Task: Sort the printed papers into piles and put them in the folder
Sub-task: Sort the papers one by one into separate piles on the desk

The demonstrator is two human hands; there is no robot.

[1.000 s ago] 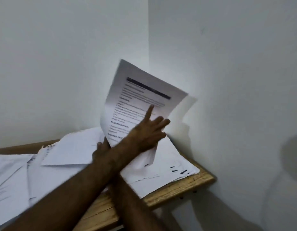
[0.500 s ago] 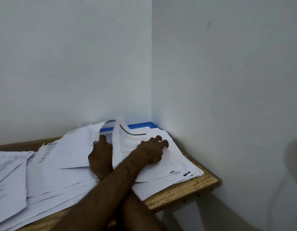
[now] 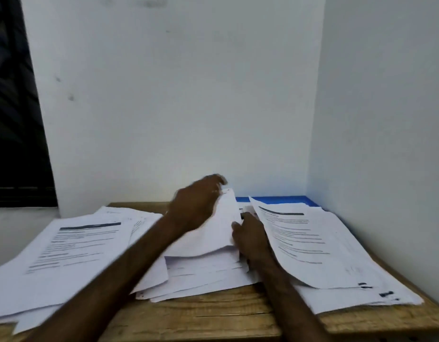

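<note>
Printed papers lie in three spreads on the wooden table [image 3: 213, 314]: a left pile [image 3: 78, 245], a middle pile [image 3: 201, 275] and a right pile [image 3: 309, 243]. The right pile covers most of a blue folder [image 3: 275, 200] in the back corner. My left hand [image 3: 196, 203], blurred, pinches the top edge of a white sheet [image 3: 221, 230] and holds it raised over the middle pile. My right hand [image 3: 250, 239] rests on the middle pile beside that sheet, with the edge of the right pile's top page curling over its wrist.
White walls meet in a corner just behind and to the right of the table. A dark opening [image 3: 14, 119] is at the far left. The table's front edge runs along the bottom of the view, and papers overhang it at the left.
The printed page I held up now lies on the right pile. My arms have uncrossed, and my left hand has moved left to lift a sheet from the middle pile. The view swung left.
</note>
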